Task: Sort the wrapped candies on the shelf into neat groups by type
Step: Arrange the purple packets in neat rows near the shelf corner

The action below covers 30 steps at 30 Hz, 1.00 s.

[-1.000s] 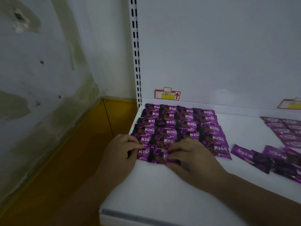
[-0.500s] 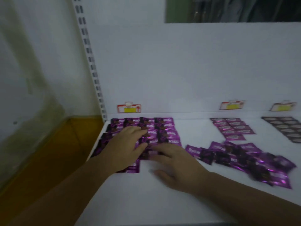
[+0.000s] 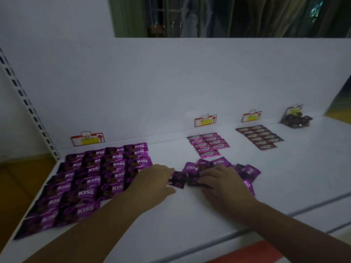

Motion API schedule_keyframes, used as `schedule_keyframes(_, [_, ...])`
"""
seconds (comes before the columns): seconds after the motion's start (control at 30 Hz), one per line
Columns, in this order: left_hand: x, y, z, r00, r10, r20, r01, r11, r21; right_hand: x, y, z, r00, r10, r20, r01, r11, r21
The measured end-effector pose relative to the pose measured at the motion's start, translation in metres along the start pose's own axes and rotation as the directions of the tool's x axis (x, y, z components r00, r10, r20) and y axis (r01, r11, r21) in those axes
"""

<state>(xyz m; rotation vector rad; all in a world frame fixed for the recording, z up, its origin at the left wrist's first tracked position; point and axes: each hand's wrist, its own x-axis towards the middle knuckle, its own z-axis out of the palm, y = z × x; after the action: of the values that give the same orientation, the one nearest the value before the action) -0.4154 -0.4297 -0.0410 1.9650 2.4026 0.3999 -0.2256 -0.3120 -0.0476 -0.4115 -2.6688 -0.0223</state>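
Observation:
A big grid of purple KISS candies [image 3: 106, 175] covers the left part of the white shelf [image 3: 190, 217]. Right of it lies a loose heap of the same purple candies [image 3: 247, 171]. My left hand [image 3: 153, 180] sits at the grid's right edge and pinches the left edge of a single purple candy [image 3: 178, 179] between fingers and thumb. My right hand [image 3: 223, 184] lies on the loose heap, its fingers resting on a dark wrapper [image 3: 193, 182] beside that candy. Part of the heap is hidden under it.
Further back stand a neat group of pink candies [image 3: 208, 144], a group of dark red ones [image 3: 260, 138] and a small pile of dark candies [image 3: 296, 120]. Price tags [image 3: 205, 121] line the back panel. A slotted upright [image 3: 28, 105] bounds the left; the shelf's front lip [image 3: 228, 242] is near.
The view swung right and up. Both hands moved right off the KISS grid to the loose heap, and my left hand took hold of a single purple candy.

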Motion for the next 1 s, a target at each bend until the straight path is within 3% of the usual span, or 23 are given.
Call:
schedule_keyframes(0.13, [0.013, 0.004, 0.001, 0.999, 0.001, 0.044, -0.005, 0.997, 0.074, 0.006, 0.011, 0.007, 0.994, 0.063, 0.089, -0.056, 0.995, -0.079])
schedule_keyframes(0.27, [0.018, 0.002, 0.007, 0.999, 0.044, 0.017, -0.046, 0.987, 0.151, 0.012, 0.019, 0.013, 0.982, 0.136, 0.132, -0.131, 0.990, -0.049])
schedule_keyframes(0.37, [0.019, 0.004, 0.012, 0.997, 0.074, -0.019, -0.068, 0.976, 0.207, 0.018, 0.019, 0.012, 0.981, 0.109, 0.161, -0.097, 0.992, -0.086])
schedule_keyframes(0.47, [0.020, 0.002, 0.012, 0.997, 0.050, -0.065, -0.047, 0.997, 0.054, 0.019, 0.018, 0.012, 0.989, 0.078, 0.125, -0.064, 0.991, -0.118])
schedule_keyframes(0.7, [0.019, -0.002, 0.003, 0.991, 0.107, 0.085, -0.093, 0.983, -0.155, 0.018, 0.018, 0.009, 0.991, 0.131, 0.030, -0.130, 0.991, -0.043])
schedule_keyframes(0.9, [0.022, 0.003, 0.004, 0.997, 0.070, 0.024, -0.064, 0.978, -0.199, 0.020, 0.017, 0.002, 0.981, 0.185, -0.052, -0.185, 0.983, -0.010])
schedule_keyframes(1.0, [0.023, 0.002, 0.000, 0.998, -0.014, -0.056, -0.004, 0.952, -0.306, 0.026, 0.019, 0.001, 0.932, 0.340, -0.126, -0.332, 0.940, 0.079])
